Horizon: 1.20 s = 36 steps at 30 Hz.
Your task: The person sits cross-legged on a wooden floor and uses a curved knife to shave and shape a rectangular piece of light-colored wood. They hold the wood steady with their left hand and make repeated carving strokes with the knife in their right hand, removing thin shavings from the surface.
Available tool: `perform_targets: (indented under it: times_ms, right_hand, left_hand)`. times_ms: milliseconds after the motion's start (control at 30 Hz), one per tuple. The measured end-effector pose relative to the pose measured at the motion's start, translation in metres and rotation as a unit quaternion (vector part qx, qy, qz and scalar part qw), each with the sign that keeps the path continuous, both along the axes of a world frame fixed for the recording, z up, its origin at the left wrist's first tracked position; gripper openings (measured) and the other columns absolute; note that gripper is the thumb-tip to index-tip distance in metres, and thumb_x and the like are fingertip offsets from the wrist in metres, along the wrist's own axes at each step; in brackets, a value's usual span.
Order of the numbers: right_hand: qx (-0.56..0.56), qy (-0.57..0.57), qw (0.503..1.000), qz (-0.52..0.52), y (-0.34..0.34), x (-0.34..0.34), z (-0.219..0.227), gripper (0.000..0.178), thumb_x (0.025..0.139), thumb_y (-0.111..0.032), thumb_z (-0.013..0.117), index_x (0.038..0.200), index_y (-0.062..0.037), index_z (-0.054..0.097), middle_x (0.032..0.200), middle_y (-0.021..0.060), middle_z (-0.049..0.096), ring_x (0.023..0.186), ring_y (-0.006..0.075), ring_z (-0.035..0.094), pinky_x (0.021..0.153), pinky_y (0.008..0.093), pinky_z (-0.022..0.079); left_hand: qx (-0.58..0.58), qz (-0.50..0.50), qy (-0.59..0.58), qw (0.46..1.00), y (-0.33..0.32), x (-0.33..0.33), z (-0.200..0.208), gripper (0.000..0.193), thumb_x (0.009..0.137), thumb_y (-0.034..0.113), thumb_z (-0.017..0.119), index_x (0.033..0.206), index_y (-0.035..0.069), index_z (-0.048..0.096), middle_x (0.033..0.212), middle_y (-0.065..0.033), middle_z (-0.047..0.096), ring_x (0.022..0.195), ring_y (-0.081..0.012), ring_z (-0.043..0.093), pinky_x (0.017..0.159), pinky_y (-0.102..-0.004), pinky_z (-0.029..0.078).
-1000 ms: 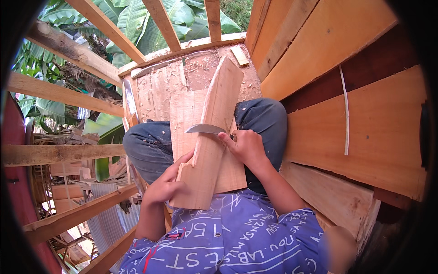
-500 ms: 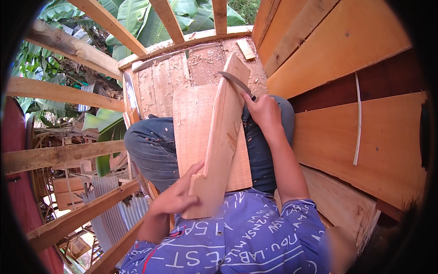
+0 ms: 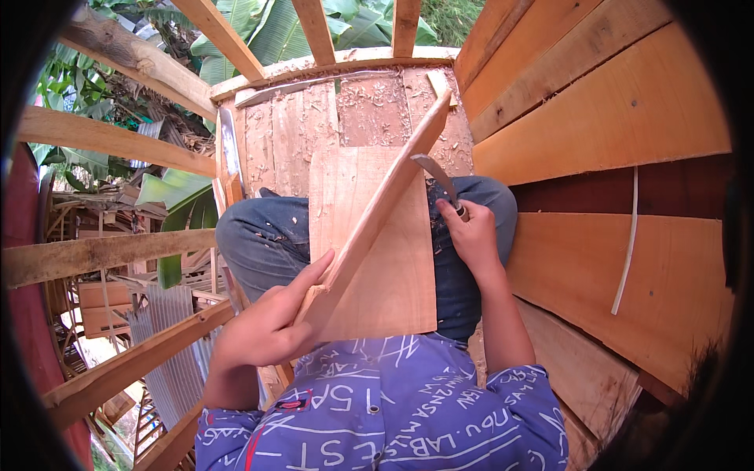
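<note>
My left hand (image 3: 271, 326) grips the near end of a long, pale wooden plank (image 3: 381, 200), which has a notch near that end. The plank is tilted up on edge and slants away to the far right. Beneath it, a wide flat board (image 3: 397, 286) lies across my lap, between my knees. Closed around a dark handle, my right hand (image 3: 475, 235) holds a curved knife (image 3: 437, 176) over my right thigh. Its blade points up and to the left, close to the plank's right face; whether they touch I cannot tell.
Wood shavings (image 3: 369, 102) litter the plank floor ahead, where a small wood offcut (image 3: 441, 85) lies. Wooden rails (image 3: 118, 250) stand along the left and far sides. Large orange-brown boards (image 3: 605, 102) line the right, with a thin pale strip (image 3: 628, 243) against them.
The plank has turned further onto its edge, its far end swinging right. My right hand and the knife have come down toward me, and the blade has left the plank's upper face.
</note>
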State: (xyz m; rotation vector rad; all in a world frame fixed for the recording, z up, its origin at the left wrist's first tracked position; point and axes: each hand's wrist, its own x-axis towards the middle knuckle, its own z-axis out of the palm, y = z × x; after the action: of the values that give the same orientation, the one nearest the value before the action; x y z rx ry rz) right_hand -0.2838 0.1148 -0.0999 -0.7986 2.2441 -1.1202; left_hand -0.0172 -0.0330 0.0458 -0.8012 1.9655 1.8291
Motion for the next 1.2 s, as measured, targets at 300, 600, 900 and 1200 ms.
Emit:
perform_targets:
  times_ms: [300,600,900,1200]
  right_hand:
    - [-0.01,-0.097,0.995,0.014,0.044,0.049,-0.004,0.046,0.087,-0.026,0.071,0.061,0.0053,0.05,0.048,0.0103,0.034,0.052,0.0081,0.031,0.044,0.0337,0.03]
    - [0.142,0.012,0.989,0.047,0.073,0.042,0.007,0.056,0.086,-0.042,0.069,0.059,0.0029,0.051,0.05,0.0202,0.045,0.043,0.0334,0.045,0.045,0.0406,0.037]
    - [0.184,0.093,0.976,0.073,0.053,0.064,0.022,0.051,0.085,-0.048,0.069,0.065,-0.0023,0.06,0.056,0.0144,0.058,0.053,0.0331,0.06,0.052,0.0405,0.047]
    - [0.17,0.16,0.972,0.032,0.033,0.051,0.016,0.048,0.086,-0.048,0.068,0.07,-0.0025,0.064,0.055,0.0135,0.058,0.054,0.0326,0.062,0.051,0.0398,0.047]
  left_hand:
    - [-0.315,-0.16,-0.071,0.933,0.047,-0.01,-0.011,0.079,0.074,-0.005,0.047,0.148,-0.006,0.022,0.147,-0.0374,0.027,0.14,-0.0483,0.027,0.115,-0.0528,0.024]
    - [-0.341,-0.123,-0.07,0.929,0.048,-0.017,-0.044,0.082,0.075,0.008,0.06,0.147,-0.007,0.023,0.149,-0.0339,0.027,0.142,-0.0495,0.023,0.111,-0.064,0.02]
    - [-0.362,-0.07,-0.076,0.927,0.054,-0.027,-0.077,0.088,0.074,0.007,0.059,0.149,-0.009,0.015,0.152,-0.0355,0.019,0.147,-0.0444,0.01,0.115,-0.0611,0.004]
    - [-0.311,-0.025,-0.047,0.949,0.041,-0.024,-0.073,0.09,0.072,0.007,0.058,0.148,-0.011,0.014,0.15,-0.0374,0.021,0.147,-0.0451,0.01,0.116,-0.0585,0.004]
